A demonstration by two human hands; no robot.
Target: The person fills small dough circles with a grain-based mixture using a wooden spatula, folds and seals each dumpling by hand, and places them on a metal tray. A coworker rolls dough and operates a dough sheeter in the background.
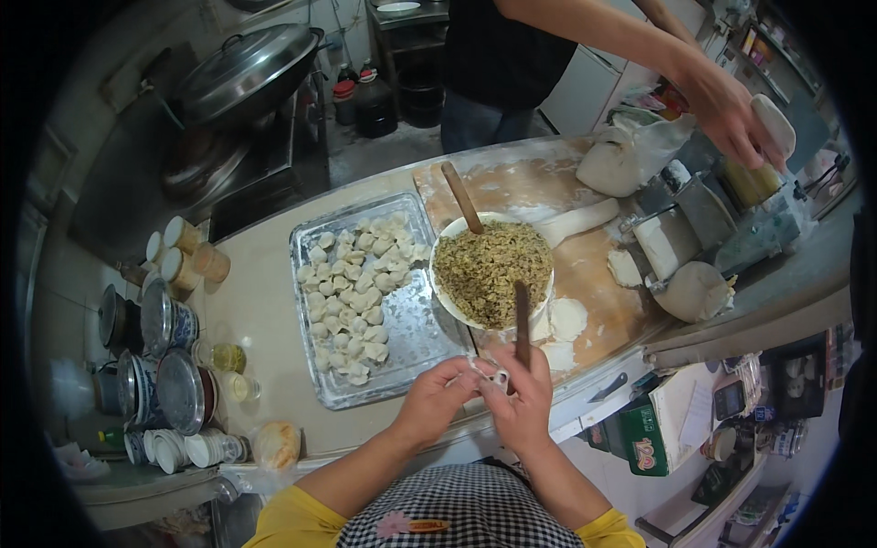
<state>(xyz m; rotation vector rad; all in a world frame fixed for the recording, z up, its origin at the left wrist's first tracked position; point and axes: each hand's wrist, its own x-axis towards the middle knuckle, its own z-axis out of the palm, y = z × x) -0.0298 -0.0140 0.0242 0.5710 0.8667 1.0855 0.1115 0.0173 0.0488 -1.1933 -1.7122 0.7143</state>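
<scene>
My left hand (pixel 433 402) and my right hand (pixel 523 406) meet at the front edge of the counter, fingers closed on a small white dumpling (pixel 500 377) that they mostly hide. A dark wooden stick (pixel 523 320) rises from my right hand, its far end in front of the filling. Just beyond stands a white bowl (pixel 442 304) heaped with chopped green-brown filling (pixel 489 269), a second wooden handle (pixel 462 196) sticking out of it. Left of the bowl, a metal tray (pixel 420 342) holds many folded dumplings (pixel 347 292). Round dough wrappers (pixel 568 320) lie right of the bowl.
Across the counter, another person's hand (pixel 735 123) holds pale dough (pixel 774 126) above a metal dough roller machine (pixel 699 215). A dough strip (pixel 575 222) and bagged dough (pixel 630 155) lie nearby. Jars (pixel 183 265) and lidded pots (pixel 183 388) line the left. A lidded wok (pixel 247 73) stands behind.
</scene>
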